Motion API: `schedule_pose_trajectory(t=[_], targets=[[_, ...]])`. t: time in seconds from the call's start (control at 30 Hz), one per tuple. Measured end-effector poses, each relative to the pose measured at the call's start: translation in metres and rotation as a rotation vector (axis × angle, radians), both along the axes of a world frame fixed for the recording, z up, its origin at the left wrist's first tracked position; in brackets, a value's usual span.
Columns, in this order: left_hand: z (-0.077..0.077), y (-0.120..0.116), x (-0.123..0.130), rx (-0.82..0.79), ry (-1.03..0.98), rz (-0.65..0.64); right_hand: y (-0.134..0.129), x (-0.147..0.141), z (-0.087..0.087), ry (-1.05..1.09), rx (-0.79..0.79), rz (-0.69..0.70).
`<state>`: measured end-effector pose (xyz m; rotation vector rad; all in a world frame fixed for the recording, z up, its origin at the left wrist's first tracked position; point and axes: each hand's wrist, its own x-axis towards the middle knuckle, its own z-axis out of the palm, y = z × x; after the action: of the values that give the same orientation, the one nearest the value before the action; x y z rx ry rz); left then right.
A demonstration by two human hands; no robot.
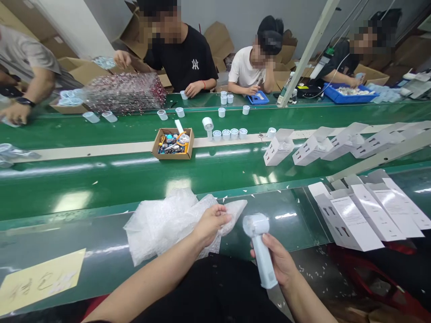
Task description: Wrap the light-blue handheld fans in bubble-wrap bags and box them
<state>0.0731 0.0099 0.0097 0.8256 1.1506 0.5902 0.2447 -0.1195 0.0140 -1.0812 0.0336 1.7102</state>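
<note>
Nearest to me, over the bench's near edge, my right hand (278,260) curls around the handle of a pale blue plastic handheld fan (261,246), head up and slightly tilted. My left hand (213,222), palm inward, pinches one of the translucent bubble-wrap bags (164,224) between thumb and fingers; the rest lie heaped beside it. Between heap and white printed cartons (353,215) at right, I see bare dark green bench top (286,224); what those cartons hold, I cannot tell. Beyond the bench's far edge, open-flapped white boxes (279,150) with clear wrap inside and a brown cardboard tray (173,154) of tools line the green belt (111,175). Farther off, a blue plastic tray (350,96) holds pale small parts near a seated person.
</note>
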Motion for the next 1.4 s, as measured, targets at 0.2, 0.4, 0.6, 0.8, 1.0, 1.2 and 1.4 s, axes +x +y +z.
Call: schedule_pose_trajectory(t=[0.2, 0.4, 0.6, 0.8, 1.0, 1.2, 1.4], targets=[[0.022, -0.007, 0.000, 0.437, 0.077, -0.271, 0.009, -0.001, 0.024, 0.064, 0.231, 0.172], [0.023, -0.012, 0.000, -0.006, -0.170, -0.256, 0.023, -0.013, 0.012, 0.060, 0.247, 0.268], [0.015, -0.002, 0.001, 0.047, -0.145, 0.119, 0.021, -0.005, 0.009, -0.136, 0.062, 0.279], [0.022, -0.014, 0.001, 0.792, 0.182, -0.245, 0.022, -0.014, 0.011, -0.189, -0.023, 0.196], [0.034, -0.020, -0.014, 1.556, 0.142, -0.736, 0.020, -0.020, 0.010, -0.142, -0.038, 0.093], [0.027, -0.034, -0.005, 1.321, 0.177, -0.741, 0.026, -0.024, 0.003, -0.508, -0.188, -0.069], [0.041, -0.025, 0.020, 0.394, 0.047, -0.339, 0.002, 0.001, 0.023, -1.003, -0.017, 0.411]])
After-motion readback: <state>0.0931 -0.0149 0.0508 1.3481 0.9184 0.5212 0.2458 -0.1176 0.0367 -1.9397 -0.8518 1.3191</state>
